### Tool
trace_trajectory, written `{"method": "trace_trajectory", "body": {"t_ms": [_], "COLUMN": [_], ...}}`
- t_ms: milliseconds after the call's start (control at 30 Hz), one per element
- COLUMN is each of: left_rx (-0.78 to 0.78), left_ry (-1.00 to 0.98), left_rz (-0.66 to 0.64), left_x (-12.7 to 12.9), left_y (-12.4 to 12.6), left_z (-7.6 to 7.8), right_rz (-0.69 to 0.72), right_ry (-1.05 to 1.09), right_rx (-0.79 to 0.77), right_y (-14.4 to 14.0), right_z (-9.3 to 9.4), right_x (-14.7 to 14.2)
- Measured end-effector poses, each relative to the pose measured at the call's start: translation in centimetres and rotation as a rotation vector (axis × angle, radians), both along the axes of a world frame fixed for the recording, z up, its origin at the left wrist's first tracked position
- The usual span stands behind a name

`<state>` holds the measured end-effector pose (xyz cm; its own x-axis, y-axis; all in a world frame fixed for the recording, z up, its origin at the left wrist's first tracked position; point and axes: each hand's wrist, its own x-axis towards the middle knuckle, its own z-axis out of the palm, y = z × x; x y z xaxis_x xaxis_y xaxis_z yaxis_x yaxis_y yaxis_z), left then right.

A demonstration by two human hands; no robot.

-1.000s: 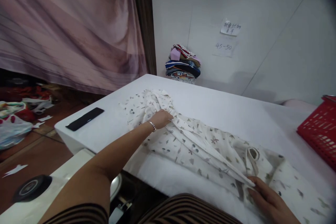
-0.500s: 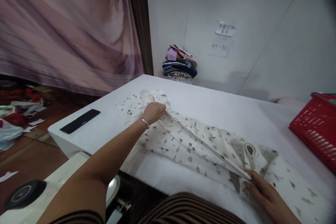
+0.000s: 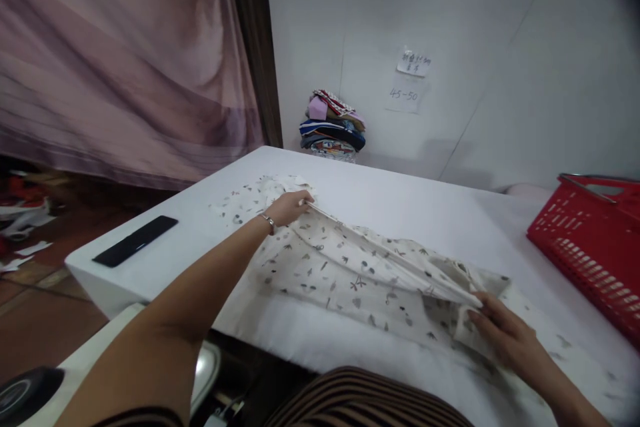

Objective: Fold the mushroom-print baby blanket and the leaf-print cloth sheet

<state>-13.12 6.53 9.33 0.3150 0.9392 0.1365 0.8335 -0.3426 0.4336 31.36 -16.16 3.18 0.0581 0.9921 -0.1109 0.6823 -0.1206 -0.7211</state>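
Observation:
A white garment (image 3: 345, 273) with a small grey and brown plant-like print lies spread over the white table, its far left part bunched. My left hand (image 3: 290, 207), with a bracelet at the wrist, is closed on the garment's edge near its left part. My right hand (image 3: 505, 330) pinches the same edge at the lower right. Between the two hands the edge runs in a taut, raised line. Loose folds of the garment hang below and beyond my right hand, slightly blurred there.
The white table (image 3: 235, 187) reaches the wall. A black flat object (image 3: 136, 241) lies at its left. A red basket (image 3: 585, 247) stands at the right. Folded cloths (image 3: 333, 125) are stacked by the wall. A pinkish curtain (image 3: 125, 60) hangs at left; white machine (image 3: 107, 353) below.
My right hand has lifted the garment's edge slightly, and the folds near it have shifted and opened out. My left hand keeps its hold. The view has turned a little to the right.

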Motion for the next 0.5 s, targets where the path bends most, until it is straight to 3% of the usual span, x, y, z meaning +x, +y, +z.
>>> {"method": "trace_trajectory", "body": {"t_ms": [67,267,400,500], "left_rx": [-0.065,0.094,0.129,0.051], "left_ry": [-0.102,-0.19,-0.075,0.065], "left_rz": [-0.003,0.003,-0.041,-0.092], "left_x": [0.1,1.3,1.8,2.0], "left_y": [0.8,2.5,2.4,1.6], "left_z": [0.7,5.0,7.8,8.3], "right_rz": [-0.045,-0.047,0.001,0.027], "right_ry": [0.099,0.33,0.324,0.349], "right_rx": [0.03,0.081,0.138,0.111], "right_y": [1.3,6.3,8.6,9.3], "right_z": [1.2,5.9,7.6,7.5], "right_x": [0.5,2.2,3.0,2.9]}}
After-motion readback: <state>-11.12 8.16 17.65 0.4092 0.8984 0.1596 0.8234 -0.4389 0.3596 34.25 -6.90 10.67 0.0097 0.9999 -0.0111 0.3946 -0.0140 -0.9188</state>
